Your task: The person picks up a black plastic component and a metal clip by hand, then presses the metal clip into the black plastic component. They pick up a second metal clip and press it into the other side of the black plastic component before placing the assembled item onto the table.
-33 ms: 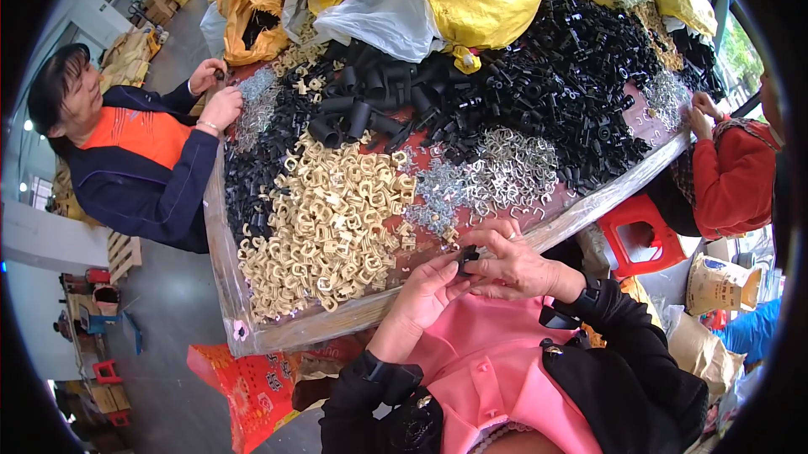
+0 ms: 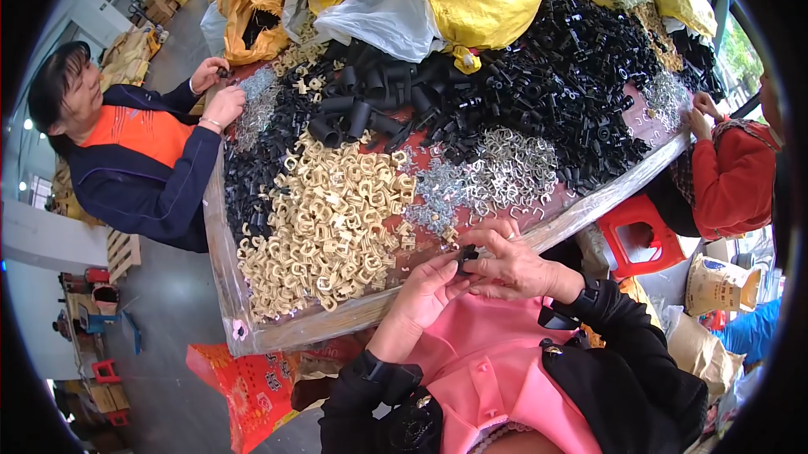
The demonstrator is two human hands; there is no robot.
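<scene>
At the near edge of the table, a small black plastic part (image 2: 466, 258) sits between my hands, mostly covered by fingers. My left hand (image 2: 427, 287) pinches it from the left with thumb and fingers. From the right, the curled fingers of my right hand (image 2: 511, 265) press on the same part. Just beyond my fingers lies a heap of small silvery metal pieces (image 2: 438, 195), with a pile of bent metal clips (image 2: 512, 169) to its right. Left of my hands spreads a big heap of cream plastic clips (image 2: 324, 231).
Black plastic parts (image 2: 539, 84) cover the far side, with yellow sacks (image 2: 488, 0) behind them. The wooden table rim (image 2: 328, 319) runs in front of me. One co-worker (image 2: 135, 151) works at the left, another (image 2: 736, 172) at the right beside a red stool (image 2: 644, 235).
</scene>
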